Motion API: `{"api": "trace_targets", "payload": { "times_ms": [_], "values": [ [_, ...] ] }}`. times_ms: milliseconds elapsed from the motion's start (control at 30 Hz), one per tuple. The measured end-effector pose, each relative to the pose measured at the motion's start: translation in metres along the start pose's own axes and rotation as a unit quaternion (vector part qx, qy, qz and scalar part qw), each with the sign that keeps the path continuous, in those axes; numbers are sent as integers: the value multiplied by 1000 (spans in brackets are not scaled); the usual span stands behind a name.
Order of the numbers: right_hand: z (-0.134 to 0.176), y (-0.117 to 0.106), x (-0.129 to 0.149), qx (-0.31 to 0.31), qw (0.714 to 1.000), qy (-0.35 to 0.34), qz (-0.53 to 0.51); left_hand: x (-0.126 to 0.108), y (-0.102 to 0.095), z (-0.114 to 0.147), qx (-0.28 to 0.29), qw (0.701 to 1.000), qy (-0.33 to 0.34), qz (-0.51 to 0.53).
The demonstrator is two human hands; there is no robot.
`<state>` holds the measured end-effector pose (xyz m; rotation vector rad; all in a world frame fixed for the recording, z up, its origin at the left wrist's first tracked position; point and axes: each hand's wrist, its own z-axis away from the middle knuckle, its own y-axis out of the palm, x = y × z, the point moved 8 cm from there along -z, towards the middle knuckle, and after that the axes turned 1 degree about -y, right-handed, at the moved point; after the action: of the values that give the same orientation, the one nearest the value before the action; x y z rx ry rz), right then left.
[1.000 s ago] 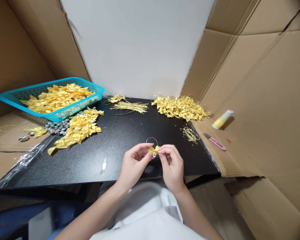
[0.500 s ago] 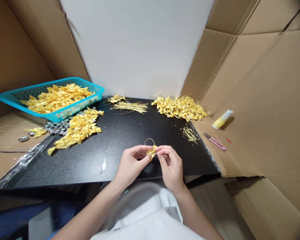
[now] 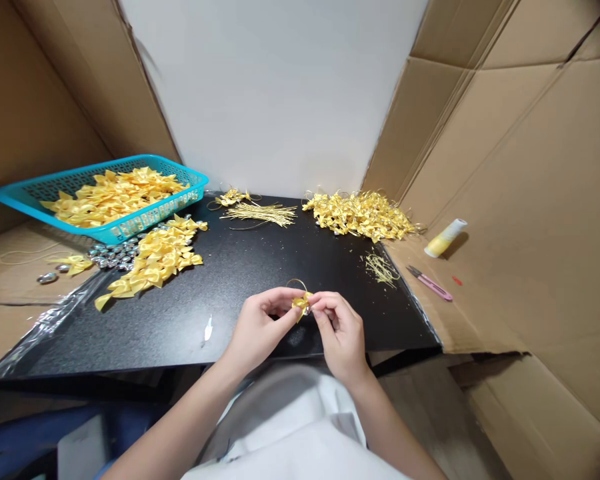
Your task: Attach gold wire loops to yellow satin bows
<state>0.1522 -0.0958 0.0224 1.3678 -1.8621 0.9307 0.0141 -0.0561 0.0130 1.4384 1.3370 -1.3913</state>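
The black desk (image 3: 240, 267) carries, toward its left, a heap of yellow ribbon flowers (image 3: 163, 257) with silver beads (image 3: 117, 255) beside it, and along its back a small yellow cluster (image 3: 231, 197), a bundle of gold strands (image 3: 263, 213) and a broad pile of looped yellow pieces (image 3: 363, 215). Thin gold trimmings (image 3: 381, 270) are scattered near its right edge. On the cardboard (image 3: 473, 327) just beyond lie pink-handled snips (image 3: 433, 285), a red scrap (image 3: 457, 281) and a yellow-and-white spool (image 3: 445, 239).
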Motion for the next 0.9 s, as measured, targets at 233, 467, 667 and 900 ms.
{"api": "trace_targets", "payload": {
  "times_ms": [233, 467, 667, 900],
  "values": [
    [0, 2, 1, 9, 1000, -2, -11, -32, 0, 2, 19, 984, 118, -129],
    [1, 2, 2, 20, 1000, -11, -2, -24, -3, 2, 1, 986, 90, -140],
    [3, 4, 0, 39, 999, -11, -31, -16, -6, 6, -40, 991, 67, -113],
    [6, 5, -8, 40, 994, 26, -103, -14, -5, 10, -63, 992, 63, -89]
  ]
}}
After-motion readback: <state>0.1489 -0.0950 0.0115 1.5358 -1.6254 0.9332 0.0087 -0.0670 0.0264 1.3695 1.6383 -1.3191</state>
